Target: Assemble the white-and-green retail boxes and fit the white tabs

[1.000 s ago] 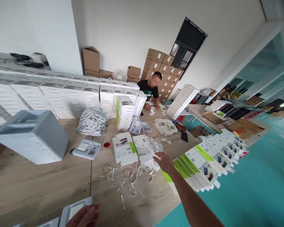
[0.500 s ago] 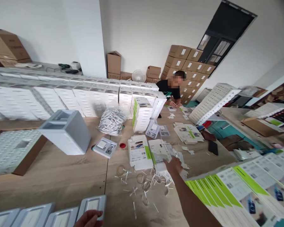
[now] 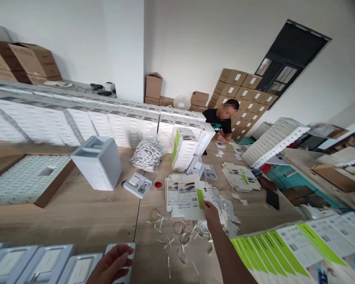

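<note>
The right hand (image 3: 211, 213) has its fingers clenched on the near right part of a carton (image 3: 189, 198), flat and white with a green strip. This carton is to the right of the cable bag (image 3: 146, 156) and nearer the viewer than it, overlapping a pile (image 3: 169, 191) of similar flat cartons. The left hand (image 3: 114, 262), well in front of the bag and a little to its left, has its fingers released and loosely bent above the end tray (image 3: 128, 272). Whether they touch it I cannot tell. 4 more trays (image 3: 49, 262) show in the same row, farther left of the bag.

On the tabletop (image 3: 91, 221), 1 filled tray (image 3: 137, 185) is just in front of the bag, and a grey block (image 3: 102, 163) stands to its left. An open box (image 3: 51, 187) is farther left. White scraps (image 3: 169, 268) and 2 rubber bands (image 3: 154, 215) are scattered in front of the bag, to its right. A box stack (image 3: 185, 152) stands just right of the bag, with a long wall of boxes (image 3: 97, 126) behind. Beyond the bag, to the right, a person (image 3: 220, 122) leans over the tabletop. A phone (image 3: 272, 199) is well to the bag's right.
</note>
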Tool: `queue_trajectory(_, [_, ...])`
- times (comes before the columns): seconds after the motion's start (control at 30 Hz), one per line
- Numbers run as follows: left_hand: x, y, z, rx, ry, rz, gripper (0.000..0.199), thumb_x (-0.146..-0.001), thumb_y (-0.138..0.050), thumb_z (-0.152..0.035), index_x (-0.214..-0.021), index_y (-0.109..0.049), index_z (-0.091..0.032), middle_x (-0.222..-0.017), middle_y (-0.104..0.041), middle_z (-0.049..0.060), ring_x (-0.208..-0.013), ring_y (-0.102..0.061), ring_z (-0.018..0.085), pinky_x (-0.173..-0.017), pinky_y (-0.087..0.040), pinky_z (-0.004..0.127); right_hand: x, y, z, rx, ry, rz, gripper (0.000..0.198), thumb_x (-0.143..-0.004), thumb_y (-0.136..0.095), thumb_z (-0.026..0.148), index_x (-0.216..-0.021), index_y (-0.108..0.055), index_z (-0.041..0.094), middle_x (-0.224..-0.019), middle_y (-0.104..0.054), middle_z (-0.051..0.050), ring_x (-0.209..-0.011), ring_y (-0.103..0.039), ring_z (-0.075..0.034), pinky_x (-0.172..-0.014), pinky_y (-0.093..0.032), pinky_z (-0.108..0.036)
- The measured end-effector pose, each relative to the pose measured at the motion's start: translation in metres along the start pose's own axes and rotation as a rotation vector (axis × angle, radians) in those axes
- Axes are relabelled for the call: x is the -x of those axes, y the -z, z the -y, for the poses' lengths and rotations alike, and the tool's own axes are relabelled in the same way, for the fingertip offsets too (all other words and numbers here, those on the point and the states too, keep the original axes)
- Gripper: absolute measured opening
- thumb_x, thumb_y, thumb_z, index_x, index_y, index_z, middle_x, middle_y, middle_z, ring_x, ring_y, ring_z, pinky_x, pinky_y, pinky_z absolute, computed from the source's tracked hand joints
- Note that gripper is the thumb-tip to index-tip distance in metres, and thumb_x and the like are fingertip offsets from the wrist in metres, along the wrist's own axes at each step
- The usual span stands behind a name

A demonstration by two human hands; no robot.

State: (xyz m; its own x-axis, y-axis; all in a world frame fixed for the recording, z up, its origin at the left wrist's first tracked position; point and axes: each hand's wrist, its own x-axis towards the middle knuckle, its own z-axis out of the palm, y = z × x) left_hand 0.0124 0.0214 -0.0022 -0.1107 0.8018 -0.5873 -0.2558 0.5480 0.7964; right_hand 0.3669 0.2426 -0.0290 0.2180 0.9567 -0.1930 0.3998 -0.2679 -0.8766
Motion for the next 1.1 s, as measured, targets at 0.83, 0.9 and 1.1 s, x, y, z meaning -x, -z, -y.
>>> queue_trajectory(0.83, [0.044,-0.093,-0.112,-0.401,-0.431,0.398,0.031,-0.085,-0.057,-0.031,-0.109,-0.067,-0.015,-0.099,-0.074,0.008,-0.091,-0.066,0.027,-0.079,-0.048,0.036,0.158,0.025,0.16,0.882,0.852,0.27,0.018,-0.088,-0.056,0.029,-0.103,-0.063,0.022,-0.097,-0.073,-0.007,-0.088,-0.068,-0.024,-0.076,-0.048,-0.032])
queue_trajectory(0.9, [0.043,-0.089,-0.109,-0.462,-0.452,0.378,0.028,-0.084,-0.055,-0.031,-0.104,-0.069,-0.015,-0.097,-0.073,0.007,-0.089,-0.065,0.026,-0.077,-0.048,0.034,0.161,0.019,0.16,1.012,0.821,0.279,0.015,-0.085,-0.058,0.03,-0.096,-0.063,0.021,-0.088,-0.073,-0.007,-0.079,-0.068,-0.023,-0.068,-0.045,-0.029])
queue_trajectory(1.1, [0.041,-0.08,-0.115,-0.701,-0.538,0.358,0.022,-0.074,-0.055,-0.019,-0.089,-0.07,-0.015,-0.083,-0.071,0.003,-0.077,-0.062,0.02,-0.067,-0.042,0.028,0.174,0.003,0.154,1.06,0.895,0.385,0.013,-0.083,-0.055,0.027,-0.092,-0.061,0.02,-0.083,-0.074,-0.007,-0.073,-0.069,-0.021,-0.059,-0.037,-0.026])
